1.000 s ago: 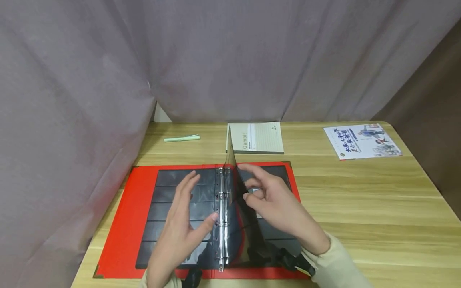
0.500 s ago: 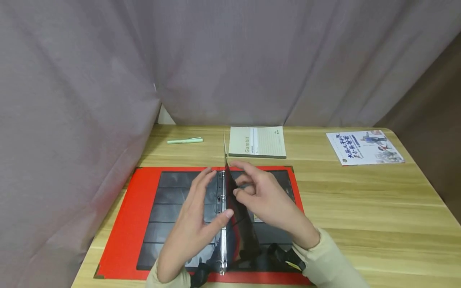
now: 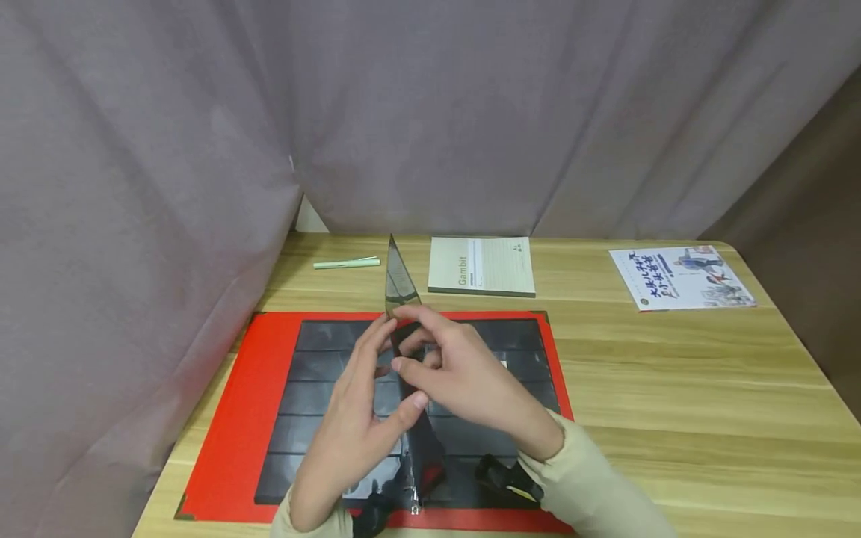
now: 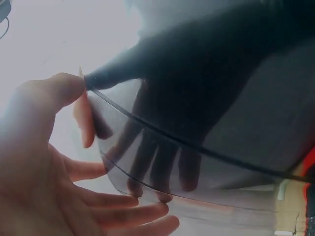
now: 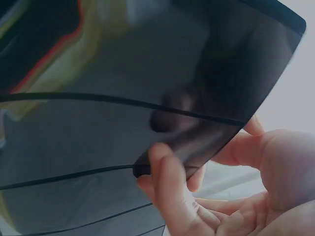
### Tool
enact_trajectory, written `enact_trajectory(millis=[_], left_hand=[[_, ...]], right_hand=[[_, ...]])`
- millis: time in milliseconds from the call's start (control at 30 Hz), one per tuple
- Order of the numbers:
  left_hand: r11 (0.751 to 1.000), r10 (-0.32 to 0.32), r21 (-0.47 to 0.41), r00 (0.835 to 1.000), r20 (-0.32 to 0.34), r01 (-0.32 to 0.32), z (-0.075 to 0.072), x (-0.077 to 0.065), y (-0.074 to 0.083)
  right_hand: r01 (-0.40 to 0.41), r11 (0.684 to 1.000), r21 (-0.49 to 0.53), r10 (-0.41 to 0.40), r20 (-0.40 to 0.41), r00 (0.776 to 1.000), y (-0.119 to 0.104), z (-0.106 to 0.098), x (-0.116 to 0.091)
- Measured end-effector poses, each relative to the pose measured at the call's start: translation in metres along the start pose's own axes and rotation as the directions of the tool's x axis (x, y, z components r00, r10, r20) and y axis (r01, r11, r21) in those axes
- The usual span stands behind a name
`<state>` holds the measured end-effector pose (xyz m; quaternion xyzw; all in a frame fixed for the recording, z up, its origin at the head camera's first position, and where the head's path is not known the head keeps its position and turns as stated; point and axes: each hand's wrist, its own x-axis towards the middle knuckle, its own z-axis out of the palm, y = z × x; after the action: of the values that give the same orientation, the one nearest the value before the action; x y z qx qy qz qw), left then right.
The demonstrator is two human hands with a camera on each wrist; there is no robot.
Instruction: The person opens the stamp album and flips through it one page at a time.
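Note:
A red ring binder (image 3: 232,403) lies spread on the table, with black pocket pages on both sides. One glossy dark pocket page (image 3: 400,280) stands up from the middle, its far corner leaning left. My right hand (image 3: 464,370) pinches this page's free edge between thumb and fingers. Facing it from the left, my left hand (image 3: 356,418) has its fingers extended and thumb apart, close around the same edge. In the left wrist view, the left thumb (image 4: 64,91) is right at the edge, and the page mirrors a hand. The hands hide most of the binder's metal rings.
Behind the binder lie a pale green pen (image 3: 346,263) and a light Gambit notebook (image 3: 480,265). A white booklet (image 3: 682,276) with drawn figures is at the back right of the wooden table (image 3: 693,403). Grey curtain (image 3: 430,119) hangs along the back and left.
My right hand has moved left, swinging the page from right of the rings past upright to the left. My left hand shifted slightly right, and the two hands are now close together.

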<state>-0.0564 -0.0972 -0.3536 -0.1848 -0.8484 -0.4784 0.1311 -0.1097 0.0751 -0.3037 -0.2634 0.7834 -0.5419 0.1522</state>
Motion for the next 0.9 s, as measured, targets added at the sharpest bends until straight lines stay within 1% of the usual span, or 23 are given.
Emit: enact_trajectory(millis=[133,233,433,533,600,700,833,900], left_hand=[[0.999,0.024,-0.037,0.999,-0.025,-0.025,-0.007,-0.004,-0.006],[0.996,0.043,-0.075,0.998,-0.052,-0.047,-0.015,-0.008,-0.011],[0.991,0.066,-0.107,0.991,-0.117,-0.079,-0.032,-0.014,-0.017],[0.986,0.089,-0.129,0.986,-0.142,-0.108,-0.036,-0.016,-0.019],[0.983,0.096,-0.14,0.983,-0.157,-0.118,-0.039,-0.017,-0.02],[0.985,0.075,-0.14,0.982,-0.173,-0.1,-0.043,-0.019,-0.023],[0.984,0.044,-0.16,0.982,-0.184,-0.074,-0.049,-0.023,-0.028],[0.982,0.041,-0.172,0.982,-0.187,-0.074,-0.052,-0.026,-0.031]], right_hand=[[0.024,1.0,-0.01,-0.024,0.053,0.998,0.0,0.004,0.004],[0.051,0.999,-0.003,-0.051,0.103,0.993,0.002,0.006,0.006],[0.111,0.994,-0.003,-0.108,0.221,0.969,0.008,0.006,0.007],[0.124,0.992,-0.005,-0.118,0.255,0.96,0.011,0.007,0.007],[0.132,0.991,-0.009,-0.125,0.262,0.957,0.013,0.007,0.006],[0.135,0.991,0.005,-0.132,0.251,0.959,0.018,0.004,0.006],[0.113,0.993,0.037,-0.118,0.215,0.97,0.027,-0.004,0.003],[0.111,0.993,0.031,-0.115,0.188,0.975,0.033,-0.009,0.0]])
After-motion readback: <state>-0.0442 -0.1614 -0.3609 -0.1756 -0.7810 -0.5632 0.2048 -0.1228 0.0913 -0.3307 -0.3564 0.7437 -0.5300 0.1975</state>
